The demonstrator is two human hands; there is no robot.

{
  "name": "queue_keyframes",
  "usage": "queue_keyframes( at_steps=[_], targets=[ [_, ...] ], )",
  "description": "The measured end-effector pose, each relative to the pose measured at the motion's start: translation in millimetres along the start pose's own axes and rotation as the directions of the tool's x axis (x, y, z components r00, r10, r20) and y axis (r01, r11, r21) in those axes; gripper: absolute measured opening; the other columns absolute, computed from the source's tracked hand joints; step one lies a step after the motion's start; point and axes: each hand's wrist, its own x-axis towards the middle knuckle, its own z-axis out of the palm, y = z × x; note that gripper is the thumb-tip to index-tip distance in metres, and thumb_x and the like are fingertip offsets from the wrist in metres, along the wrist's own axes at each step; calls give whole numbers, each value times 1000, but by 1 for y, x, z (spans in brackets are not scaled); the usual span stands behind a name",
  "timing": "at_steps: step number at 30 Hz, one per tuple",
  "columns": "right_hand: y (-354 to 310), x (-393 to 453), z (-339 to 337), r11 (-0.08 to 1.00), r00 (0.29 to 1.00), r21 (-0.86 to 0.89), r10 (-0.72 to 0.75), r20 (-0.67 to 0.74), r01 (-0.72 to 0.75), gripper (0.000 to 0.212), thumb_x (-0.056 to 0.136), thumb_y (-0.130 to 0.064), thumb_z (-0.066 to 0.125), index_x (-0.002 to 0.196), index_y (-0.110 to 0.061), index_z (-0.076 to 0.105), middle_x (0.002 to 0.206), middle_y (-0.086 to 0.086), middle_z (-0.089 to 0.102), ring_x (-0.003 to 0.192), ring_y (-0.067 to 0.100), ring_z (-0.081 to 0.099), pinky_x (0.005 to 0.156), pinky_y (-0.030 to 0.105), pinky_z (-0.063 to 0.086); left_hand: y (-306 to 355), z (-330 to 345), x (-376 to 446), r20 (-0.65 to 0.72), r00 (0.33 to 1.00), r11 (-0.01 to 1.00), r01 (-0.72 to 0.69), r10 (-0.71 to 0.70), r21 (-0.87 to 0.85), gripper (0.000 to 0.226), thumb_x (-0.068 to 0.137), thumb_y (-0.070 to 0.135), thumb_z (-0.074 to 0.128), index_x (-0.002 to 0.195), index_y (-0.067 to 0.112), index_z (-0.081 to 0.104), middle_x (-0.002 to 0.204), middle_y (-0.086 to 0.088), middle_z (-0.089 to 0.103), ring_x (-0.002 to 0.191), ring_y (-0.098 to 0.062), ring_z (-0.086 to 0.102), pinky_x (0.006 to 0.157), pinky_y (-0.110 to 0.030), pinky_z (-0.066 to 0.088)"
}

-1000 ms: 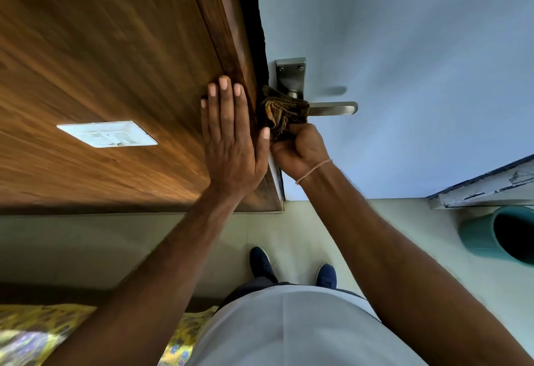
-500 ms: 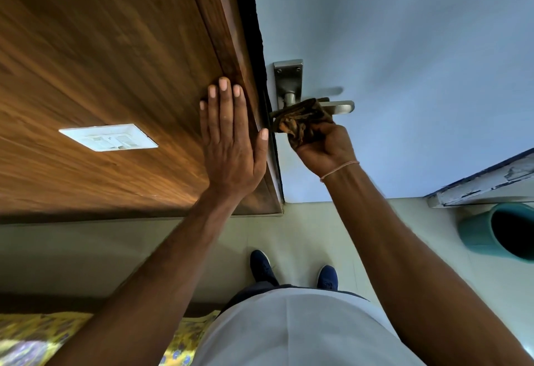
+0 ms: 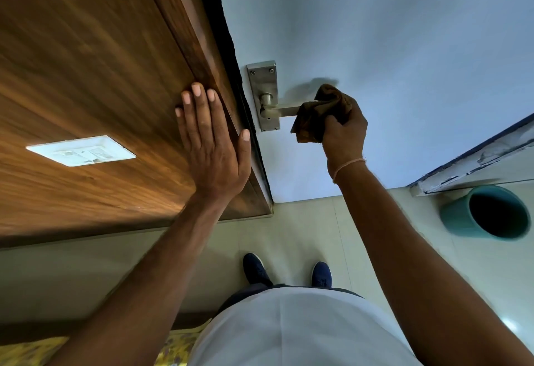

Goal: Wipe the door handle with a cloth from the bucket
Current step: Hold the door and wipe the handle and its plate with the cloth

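- The left hand [image 3: 212,146] is pressed flat on the wooden panel [image 3: 95,70] right next to the door edge, fingers straight and close together, holding nothing — looks like it's just bracing the body so the other arm can scrub.
- The right hand [image 3: 344,131] is clenched around a bunched-up brown cloth [image 3: 315,118], and the cloth is wrapped over the outer end of the lever door handle [image 3: 284,110].
- The inner stretch of the lever and the metal backplate [image 3: 264,88] are bare, so my guess is the wipe is working along the lever toward its tip.
- The handle sits on the pale blue door [image 3: 390,47], near its edge.
- The teal bucket [image 3: 488,212] is on the floor off to the right, well away from the handle — handy for dropping the cloth back, I'd think.
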Motion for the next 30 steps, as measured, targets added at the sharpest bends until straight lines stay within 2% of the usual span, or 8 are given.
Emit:
queue_keyframes(
  at_steps=[4,6,8,10,15,19,23,30],
  targets=[
    [-8,-3,3,944,975,-247,-219,25,219,43,93,-1,52,111,-31,77,92,-9,78,82,18,76,69,40,65,1,3,1,-10,1000,1000,6,-5,10,76,106,36,51,162,-10,28,167,-35,32,158,-50,26,133,-63,21],
    [-17,1,5,722,890,-533,-426,162,442,20,96,-19,63,101,-31,77,86,-17,75,92,12,68,86,34,53,3,4,1,-18,1000,1000,10,-10,19,77,105,35,52,162,-11,28,167,-35,33,158,-50,26,133,-63,20],
    [-24,5,9,381,780,-719,-513,358,580,16,91,-28,69,106,-29,75,97,-11,77,101,27,62,86,39,45,4,6,1,-23,1000,1000,15,-15,23,77,105,35,54,162,-11,28,166,-35,33,158,-50,26,133,-62,20],
    [-38,0,22,191,746,-752,-415,520,631,26,91,-21,65,116,-20,67,105,2,77,105,37,59,87,43,43,3,7,1,-24,1000,1000,19,-19,19,78,104,35,55,162,-10,27,167,-35,33,158,-49,26,133,-62,19],
    [-68,-4,54,-14,724,-735,-158,672,678,36,99,-35,57,121,-7,57,115,16,72,111,41,61,98,47,42,0,2,0,-11,1000,1000,3,-3,0,77,105,36,52,163,-8,27,169,-32,32,159,-48,25,132,-63,23],
    [-84,3,64,-45,739,-737,65,671,674,29,97,-37,60,116,-15,65,110,10,70,106,35,65,94,42,44,0,3,1,-13,1000,1000,10,-10,7,77,104,36,53,163,-7,29,169,-31,33,159,-47,27,132,-63,24],
    [-92,17,66,61,737,-763,217,640,644,31,98,-37,53,119,-17,65,97,5,67,93,31,68,84,41,56,1,5,0,-22,1000,1000,14,-13,9,78,102,36,54,163,-7,30,169,-30,33,159,-47,29,130,-65,27],
    [-68,17,43,154,671,-661,-21,741,735,13,95,-33,57,97,-21,61,102,7,72,95,37,63,79,35,39,0,5,0,-24,1000,1000,15,-15,4,78,103,35,56,164,-6,28,170,-29,32,159,-48,28,131,-64,24]
  ],
)
